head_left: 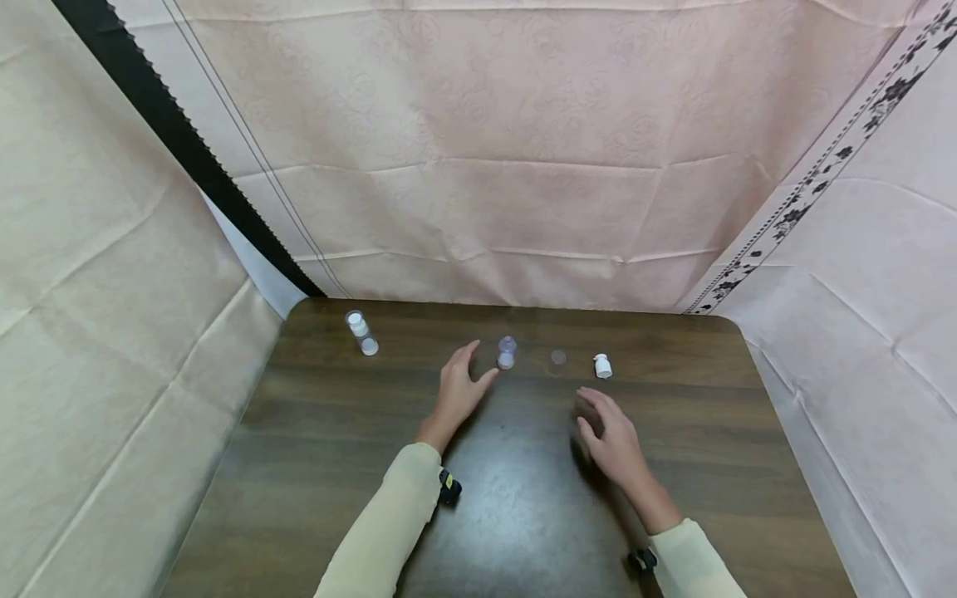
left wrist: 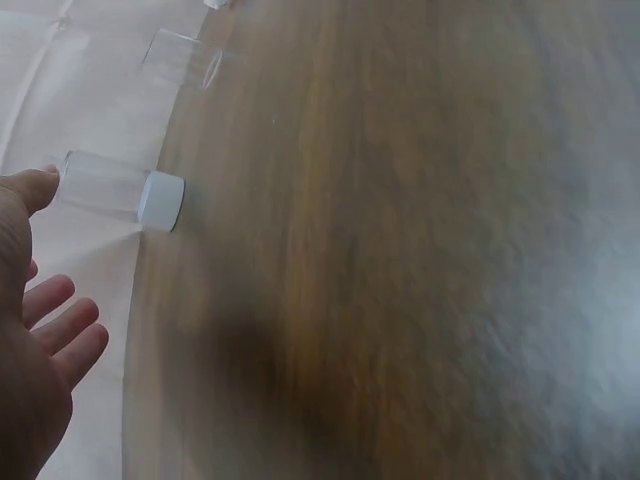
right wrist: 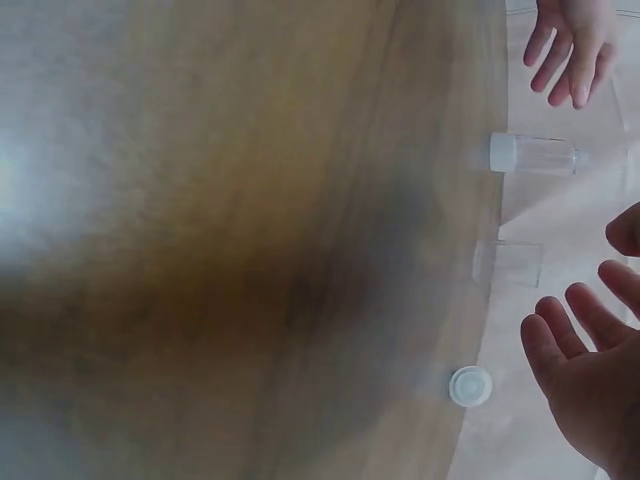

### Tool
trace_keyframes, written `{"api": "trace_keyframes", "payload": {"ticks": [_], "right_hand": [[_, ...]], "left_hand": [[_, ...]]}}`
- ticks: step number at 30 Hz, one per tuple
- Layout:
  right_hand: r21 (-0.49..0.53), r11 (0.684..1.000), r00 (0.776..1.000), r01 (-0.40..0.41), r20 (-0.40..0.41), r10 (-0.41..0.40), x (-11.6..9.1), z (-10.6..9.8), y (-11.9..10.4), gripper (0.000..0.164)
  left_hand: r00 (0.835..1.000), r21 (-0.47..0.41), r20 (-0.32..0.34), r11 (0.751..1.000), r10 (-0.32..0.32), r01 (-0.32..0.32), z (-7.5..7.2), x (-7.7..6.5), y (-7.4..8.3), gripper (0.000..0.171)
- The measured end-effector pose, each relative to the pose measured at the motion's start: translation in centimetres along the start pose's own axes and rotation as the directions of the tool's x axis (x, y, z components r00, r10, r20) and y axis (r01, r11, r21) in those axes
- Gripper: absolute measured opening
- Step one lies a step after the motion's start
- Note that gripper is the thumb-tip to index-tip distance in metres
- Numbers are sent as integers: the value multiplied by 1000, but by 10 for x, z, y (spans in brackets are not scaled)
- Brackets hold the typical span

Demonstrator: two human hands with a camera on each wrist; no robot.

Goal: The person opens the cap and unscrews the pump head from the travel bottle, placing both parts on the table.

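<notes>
My left hand (head_left: 458, 390) hovers over the table with thumb and fingers spread, holding nothing. Just right of its thumb in the head view stands a small clear bottle (head_left: 507, 353) with a white base (left wrist: 162, 202) and a narrow neck (right wrist: 580, 158). In the left wrist view the thumb overlaps the bottle's far end. My right hand (head_left: 613, 436) is over the table too, fingers loosely bent and holding nothing. Nearest it lie a white pump top (head_left: 602, 365) with a short spout and a clear cylindrical cover (right wrist: 510, 263), the cover between pump top and bottle.
A second clear bottle (head_left: 361, 332), with white parts at top and bottom, stands near the far left corner of the brown wooden table (head_left: 508, 498). Pale cloth (head_left: 486, 208) hangs behind the table's far edge and along both sides.
</notes>
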State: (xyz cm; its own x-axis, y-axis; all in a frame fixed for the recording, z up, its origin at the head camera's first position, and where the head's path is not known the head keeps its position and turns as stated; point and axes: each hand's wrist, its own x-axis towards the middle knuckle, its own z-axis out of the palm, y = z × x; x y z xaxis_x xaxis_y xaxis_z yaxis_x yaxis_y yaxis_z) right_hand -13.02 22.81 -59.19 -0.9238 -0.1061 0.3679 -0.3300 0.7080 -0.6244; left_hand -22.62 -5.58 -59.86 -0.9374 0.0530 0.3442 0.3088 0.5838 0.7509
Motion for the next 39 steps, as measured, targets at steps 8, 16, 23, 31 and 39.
{"api": "trace_keyframes", "payload": {"ticks": [8,16,23,31,39], "right_hand": [[-5,1000,999,17,32,-16,12,-1,-10,49],[11,999,995,39,94,-40,22,7,-22,50],[28,995,988,94,121,-97,29,15,-34,51],[27,994,978,105,178,-108,30,31,-50,51],[52,997,960,54,271,-66,28,48,-64,51]], "left_hand": [[1000,57,-3,998,-21,21,-22,-11,-3,63],[998,83,-44,995,-52,55,-46,-20,-11,61],[993,100,-100,992,-67,77,-69,-29,-26,60],[976,69,-177,988,-126,140,-96,-38,-49,55],[938,54,-298,979,-174,199,-118,-43,-73,51]]}}
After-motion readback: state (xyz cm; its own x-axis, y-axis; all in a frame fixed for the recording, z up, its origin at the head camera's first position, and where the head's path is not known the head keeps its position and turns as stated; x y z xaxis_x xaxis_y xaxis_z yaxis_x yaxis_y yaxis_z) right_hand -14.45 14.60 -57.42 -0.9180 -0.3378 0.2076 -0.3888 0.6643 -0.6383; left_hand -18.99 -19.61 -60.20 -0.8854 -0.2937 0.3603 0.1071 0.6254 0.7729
